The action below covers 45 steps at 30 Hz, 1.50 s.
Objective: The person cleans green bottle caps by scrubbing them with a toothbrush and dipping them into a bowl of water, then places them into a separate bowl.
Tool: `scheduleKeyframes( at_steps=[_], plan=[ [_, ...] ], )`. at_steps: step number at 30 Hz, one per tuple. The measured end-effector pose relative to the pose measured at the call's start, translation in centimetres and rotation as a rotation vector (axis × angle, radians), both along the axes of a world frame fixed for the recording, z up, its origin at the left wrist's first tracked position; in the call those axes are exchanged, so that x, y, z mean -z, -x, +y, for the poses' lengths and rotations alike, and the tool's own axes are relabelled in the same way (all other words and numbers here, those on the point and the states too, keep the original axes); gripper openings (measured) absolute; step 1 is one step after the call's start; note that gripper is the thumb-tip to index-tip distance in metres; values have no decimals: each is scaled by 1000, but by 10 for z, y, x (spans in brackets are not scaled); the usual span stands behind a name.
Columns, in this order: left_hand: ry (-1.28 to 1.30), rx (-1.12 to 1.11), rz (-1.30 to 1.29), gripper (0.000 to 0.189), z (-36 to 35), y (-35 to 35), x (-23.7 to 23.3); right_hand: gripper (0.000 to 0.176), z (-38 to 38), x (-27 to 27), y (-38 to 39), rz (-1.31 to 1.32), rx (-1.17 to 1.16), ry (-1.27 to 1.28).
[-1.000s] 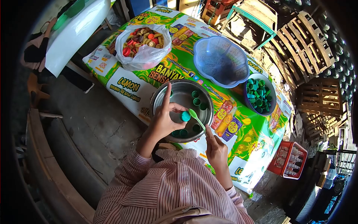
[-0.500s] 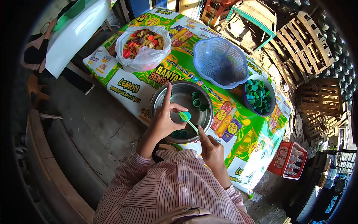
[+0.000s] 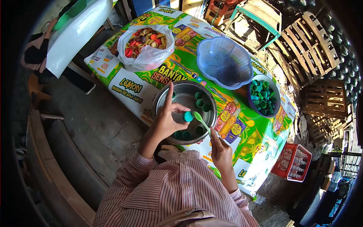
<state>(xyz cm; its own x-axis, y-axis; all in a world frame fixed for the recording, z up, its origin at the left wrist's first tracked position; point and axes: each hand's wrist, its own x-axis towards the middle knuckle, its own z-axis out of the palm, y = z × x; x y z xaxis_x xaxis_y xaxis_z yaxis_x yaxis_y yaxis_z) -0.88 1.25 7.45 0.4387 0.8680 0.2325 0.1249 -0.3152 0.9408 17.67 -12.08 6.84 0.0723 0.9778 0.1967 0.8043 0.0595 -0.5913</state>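
Note:
My left hand (image 3: 165,120) pinches a green bottle cap (image 3: 188,116) between thumb and a finger, its index finger pointing up. In my right hand (image 3: 220,150) is a light green toothbrush (image 3: 201,121), held by the handle, with its bristle head just right of the cap. Both hands are over a round metal basin (image 3: 192,101). Several green caps lie inside, among them one cap (image 3: 199,103) toward the far right side and another cap (image 3: 186,135) near the close rim.
A blue plastic basket (image 3: 224,62) and a bowl of green caps (image 3: 263,96) stand beyond the basin. A white plastic bag (image 3: 145,49) of mixed caps sits at far left. A red crate (image 3: 291,162) rests on the floor; another person (image 3: 38,53) is at upper left.
My right hand has moved the toothbrush slightly right and off the cap, whose face it overlapped before. My left hand keeps its pinch, almost unmoved.

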Motion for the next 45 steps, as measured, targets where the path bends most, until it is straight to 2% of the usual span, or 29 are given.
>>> scheduleKeyframes(
  at_steps=[5, 8, 10, 12, 14, 16, 18, 19, 22, 23, 24, 26, 27, 30, 32, 34, 36, 37, 40, 41, 44, 45],
  plan=[
    [-21, -21, 26, 112, 3, 0, -4, 50, 5, 0, 4, 50, 58, -37],
    [19, -60, 39, 111, 3, 1, 0, 49, 2, -1, 16, 202, 25, -58],
    [-38, -75, 131, 112, 3, -1, -1, 49, 3, -4, 21, 49, -66, 10],
    [-61, -66, 177, 113, 1, -3, -3, 50, 9, 5, 20, 47, -87, -31],
    [-87, -63, 220, 113, 0, -2, -2, 51, 13, 7, 13, 25, 29, -15],
    [-22, -18, 97, 111, 2, -2, 6, 52, 13, 7, 10, 19, 43, -2],
    [51, 2, 2, 110, 2, -1, 12, 52, 11, 6, 10, 129, -4, -52],
    [123, 22, -92, 109, 3, -1, 16, 52, 8, 6, 12, 167, -17, -20],
    [187, 98, -153, 105, 4, 4, 25, 45, 7, 4, 16, 303, 52, 113],
    [294, 126, -221, 102, 0, 6, 26, 45, 7, 5, 15, 302, 51, 111],
    [291, 127, -220, 102, -2, 6, 22, 48, 8, 6, 15, 303, 71, 44],
    [448, 98, -234, 99, -4, 5, 18, 51, 7, 7, 18, 305, 91, -27],
    [443, 102, -232, 99, -5, 6, 20, 50, 5, 6, 22, 329, 36, -52],
    [459, 131, -304, 93, -3, 9, 29, 50, 2, 10, 28, 363, -15, -5],
    [475, 126, -340, 87, -4, 10, 30, 50, 3, 10, 24, 387, 101, 136],
    [428, 131, -314, 82, -4, 12, 30, 50, 4, 9, 24, 365, 89, 122],
    [436, 152, -309, 79, -4, 12, 28, 52, 4, 12, 27, 318, -54, -55],
    [432, 154, -310, 79, -4, 12, 27, 51, 4, 6, 28, 390, 11, 52],
    [461, 140, -293, 65, -4, 14, 27, 52, 6, 8, 24, 372, 84, 106],
    [480, 158, -247, 55, -5, 16, 25, 52, 6, 6, 25, 369, 45, 72],
    [458, 222, -246, 45, -5, 17, 33, 52, 7, 7, 30, 335, -8, 27],
    [408, 227, -185, 38, -5, 17, 29, 50, 8, 3, 29, 337, 34, 102]
  ],
)
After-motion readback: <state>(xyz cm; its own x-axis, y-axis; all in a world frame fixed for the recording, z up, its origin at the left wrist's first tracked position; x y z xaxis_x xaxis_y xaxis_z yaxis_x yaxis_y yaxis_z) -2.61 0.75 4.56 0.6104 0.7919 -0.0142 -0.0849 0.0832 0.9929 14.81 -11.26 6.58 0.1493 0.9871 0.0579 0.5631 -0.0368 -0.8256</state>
